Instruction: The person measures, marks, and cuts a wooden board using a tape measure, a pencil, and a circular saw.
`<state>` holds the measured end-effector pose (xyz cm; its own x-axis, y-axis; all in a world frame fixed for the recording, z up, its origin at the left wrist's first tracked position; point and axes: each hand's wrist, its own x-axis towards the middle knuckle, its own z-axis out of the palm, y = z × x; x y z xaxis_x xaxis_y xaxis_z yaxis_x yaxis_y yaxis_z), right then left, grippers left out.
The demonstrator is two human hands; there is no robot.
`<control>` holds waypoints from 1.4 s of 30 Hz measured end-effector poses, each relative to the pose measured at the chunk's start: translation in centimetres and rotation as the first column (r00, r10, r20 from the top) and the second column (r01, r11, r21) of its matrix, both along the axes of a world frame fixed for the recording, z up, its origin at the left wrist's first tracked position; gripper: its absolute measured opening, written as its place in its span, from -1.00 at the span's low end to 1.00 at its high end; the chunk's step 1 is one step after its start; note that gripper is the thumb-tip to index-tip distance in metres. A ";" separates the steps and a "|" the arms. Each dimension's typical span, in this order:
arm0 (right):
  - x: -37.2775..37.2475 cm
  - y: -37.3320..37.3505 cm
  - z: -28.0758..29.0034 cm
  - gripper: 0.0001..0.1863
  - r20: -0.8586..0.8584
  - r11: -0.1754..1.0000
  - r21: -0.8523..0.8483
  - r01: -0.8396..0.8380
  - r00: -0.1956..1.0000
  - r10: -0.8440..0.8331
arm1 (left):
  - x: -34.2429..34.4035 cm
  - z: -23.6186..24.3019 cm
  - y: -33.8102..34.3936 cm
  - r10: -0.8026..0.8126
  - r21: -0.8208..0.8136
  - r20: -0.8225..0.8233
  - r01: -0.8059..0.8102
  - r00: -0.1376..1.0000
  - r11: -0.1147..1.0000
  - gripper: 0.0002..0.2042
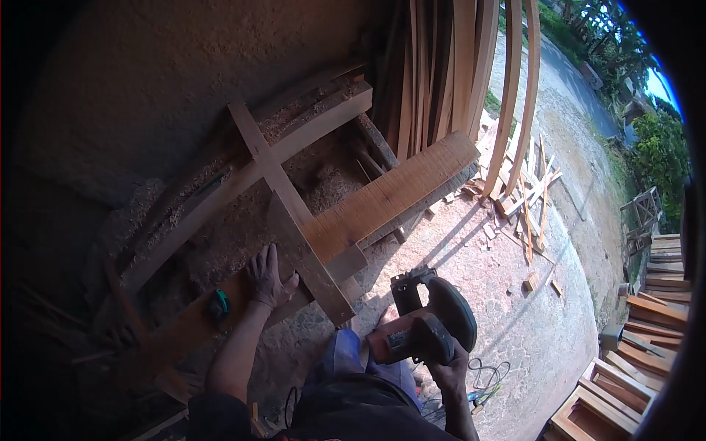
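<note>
My left hand [271, 281] lies with its fingers stretched out on the wide brown board [390, 191], just left of a narrower crosspiece [294, 206] that lies across it. In my right hand [450, 367] is a dark circular saw [434, 316], held by its handle in front of my body, off to the right of the board and apart from it. Its blade guard faces right; the blade itself cannot be made out. A small green and black tape measure [219, 303] sits on the shaded end of the board, near my left forearm.
A long beam [316, 131] runs behind, with wood shavings [323, 187] around it. Tall planks [456, 81] lean at the back. Offcuts [526, 195] are heaped on the floor at right. Wooden frames [603, 404] stand lower right; a cable [489, 375] lies near my right arm.
</note>
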<state>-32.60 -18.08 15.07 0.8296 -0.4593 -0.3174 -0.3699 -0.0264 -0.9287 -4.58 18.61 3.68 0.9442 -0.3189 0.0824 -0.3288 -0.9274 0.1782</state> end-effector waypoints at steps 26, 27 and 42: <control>3.7 6.6 5.2 -0.46 0.018 0.945 -0.056 -0.322 0.946 0.323 | 0.1 -0.3 0.8 -0.001 0.038 0.050 0.000 0.999 0.999 0.00; 4.2 6.8 5.0 -0.48 0.037 0.944 -0.072 -0.322 0.945 0.325 | 0.1 -0.2 0.8 0.000 0.043 0.048 -0.002 0.999 0.999 0.00; 7.2 6.8 4.5 -0.43 0.055 0.927 0.000 -0.376 0.925 0.375 | -0.1 0.0 0.3 -0.007 0.049 0.011 0.006 1.000 0.999 0.04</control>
